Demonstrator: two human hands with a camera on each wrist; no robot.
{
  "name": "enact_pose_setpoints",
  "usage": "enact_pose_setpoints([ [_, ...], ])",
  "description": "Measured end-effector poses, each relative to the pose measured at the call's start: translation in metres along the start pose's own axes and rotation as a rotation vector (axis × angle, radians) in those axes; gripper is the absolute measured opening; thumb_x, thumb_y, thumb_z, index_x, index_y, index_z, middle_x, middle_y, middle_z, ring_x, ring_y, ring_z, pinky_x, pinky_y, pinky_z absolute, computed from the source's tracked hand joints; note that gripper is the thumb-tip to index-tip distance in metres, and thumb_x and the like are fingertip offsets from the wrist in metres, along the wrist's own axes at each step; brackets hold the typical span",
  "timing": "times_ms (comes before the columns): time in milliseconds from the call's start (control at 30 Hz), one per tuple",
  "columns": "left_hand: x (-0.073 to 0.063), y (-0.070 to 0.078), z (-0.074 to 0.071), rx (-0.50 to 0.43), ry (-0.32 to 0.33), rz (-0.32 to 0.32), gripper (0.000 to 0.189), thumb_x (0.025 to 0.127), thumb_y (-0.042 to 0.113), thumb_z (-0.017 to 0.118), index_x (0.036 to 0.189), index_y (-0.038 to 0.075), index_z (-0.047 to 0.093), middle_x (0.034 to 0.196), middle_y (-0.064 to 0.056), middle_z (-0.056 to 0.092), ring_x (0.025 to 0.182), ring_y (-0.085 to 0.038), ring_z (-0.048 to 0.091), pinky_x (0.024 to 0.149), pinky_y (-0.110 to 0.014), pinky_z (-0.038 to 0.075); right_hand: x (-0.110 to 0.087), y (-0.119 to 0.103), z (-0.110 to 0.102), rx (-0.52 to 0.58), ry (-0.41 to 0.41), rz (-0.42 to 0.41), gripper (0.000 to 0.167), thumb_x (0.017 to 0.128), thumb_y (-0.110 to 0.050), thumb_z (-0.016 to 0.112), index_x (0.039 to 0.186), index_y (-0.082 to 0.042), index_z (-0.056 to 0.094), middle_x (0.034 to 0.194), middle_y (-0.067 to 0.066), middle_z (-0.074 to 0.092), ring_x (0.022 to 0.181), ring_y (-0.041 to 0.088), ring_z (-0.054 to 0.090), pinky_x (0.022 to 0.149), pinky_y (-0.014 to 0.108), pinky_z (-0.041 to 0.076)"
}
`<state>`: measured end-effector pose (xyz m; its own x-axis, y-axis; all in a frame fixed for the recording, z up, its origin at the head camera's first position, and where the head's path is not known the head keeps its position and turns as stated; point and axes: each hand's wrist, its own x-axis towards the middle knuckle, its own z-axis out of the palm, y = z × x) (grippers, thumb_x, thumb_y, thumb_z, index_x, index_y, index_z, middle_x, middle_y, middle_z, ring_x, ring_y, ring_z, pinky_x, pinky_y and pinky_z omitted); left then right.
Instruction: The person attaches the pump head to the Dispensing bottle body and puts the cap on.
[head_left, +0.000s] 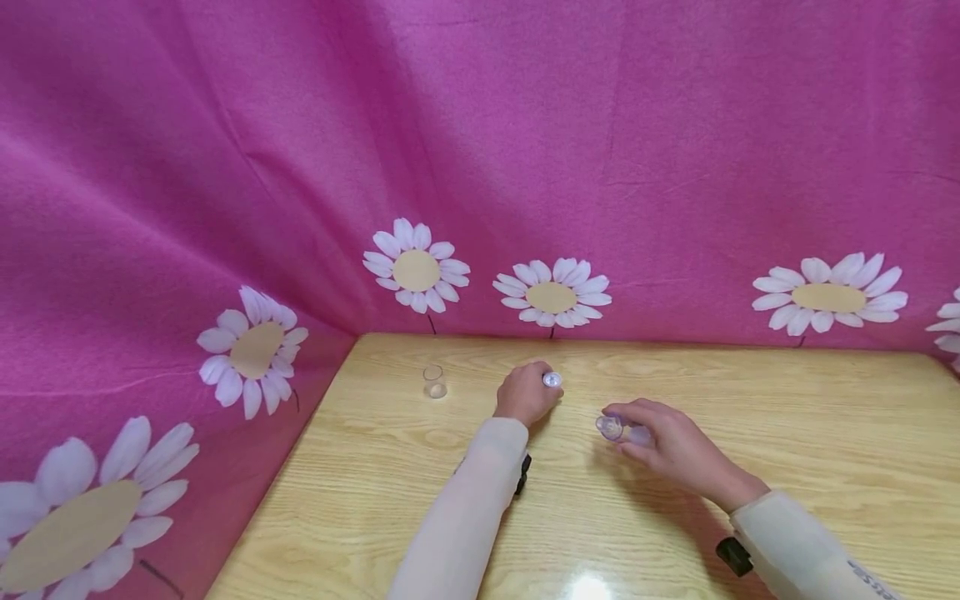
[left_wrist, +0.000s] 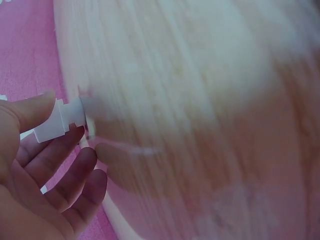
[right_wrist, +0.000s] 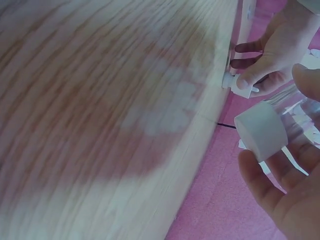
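Observation:
Near the far edge of the table, my left hand (head_left: 528,392) pinches a small white stepped plastic piece (left_wrist: 59,120) between thumb and fingers. The piece's narrower end points at the tabletop, close over it. To the right and nearer, my right hand (head_left: 678,446) holds a clear cylindrical container (head_left: 609,427) with thumb and fingers around its side. A plain white cap (right_wrist: 261,131) covers one end of this container, seen in the right wrist view. The container is tilted and held above the table. In that same view the left hand (right_wrist: 275,52) appears beyond it.
A small clear cup (head_left: 435,383) stands upright on the wooden table (head_left: 360,475), left of the left hand. Pink cloth (head_left: 480,167) printed with white daisies rises behind the table's back and left edges. Dark bands sit at both wrists.

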<state>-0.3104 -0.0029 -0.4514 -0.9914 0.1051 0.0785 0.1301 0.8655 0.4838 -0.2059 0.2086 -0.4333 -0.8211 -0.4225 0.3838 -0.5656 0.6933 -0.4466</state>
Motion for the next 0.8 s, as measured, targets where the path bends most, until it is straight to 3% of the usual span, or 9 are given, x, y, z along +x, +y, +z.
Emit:
enact_pose_setpoints([
  [400,0.003,-0.003,0.004,-0.004,-0.029,-0.024,0.026,0.085,0.031,0.075,0.109,0.020,0.069,0.106,0.001,0.074,0.099,-0.020,0.067,0.082,-0.037,0.053,-0.002,0.001,-0.002,-0.005,-0.006,0.017,0.043,0.080,-0.006,0.080,0.121,-0.010,0.068,0.104,0.000,0.072,0.090,0.017,0.066,0.078,0.036,0.056],
  [633,-0.002,-0.005,-0.004,-0.073,-0.079,-0.050,0.027,0.087,0.028,0.072,0.112,0.018,0.069,0.108,-0.002,0.073,0.097,-0.021,0.065,0.082,-0.037,0.051,0.000,-0.001,-0.004,-0.022,-0.013,0.025,0.043,0.081,-0.006,0.079,0.122,-0.010,0.068,0.108,0.003,0.072,0.095,0.019,0.067,0.081,0.036,0.056],
  [800,-0.003,-0.006,-0.010,-0.135,-0.097,-0.022,0.028,0.088,0.027,0.070,0.114,0.018,0.069,0.110,-0.002,0.073,0.096,-0.020,0.065,0.085,-0.035,0.052,-0.002,-0.002,-0.007,-0.025,-0.020,0.063,0.042,0.082,-0.008,0.079,0.123,-0.010,0.068,0.107,0.002,0.072,0.094,0.016,0.066,0.079,0.037,0.056],
])
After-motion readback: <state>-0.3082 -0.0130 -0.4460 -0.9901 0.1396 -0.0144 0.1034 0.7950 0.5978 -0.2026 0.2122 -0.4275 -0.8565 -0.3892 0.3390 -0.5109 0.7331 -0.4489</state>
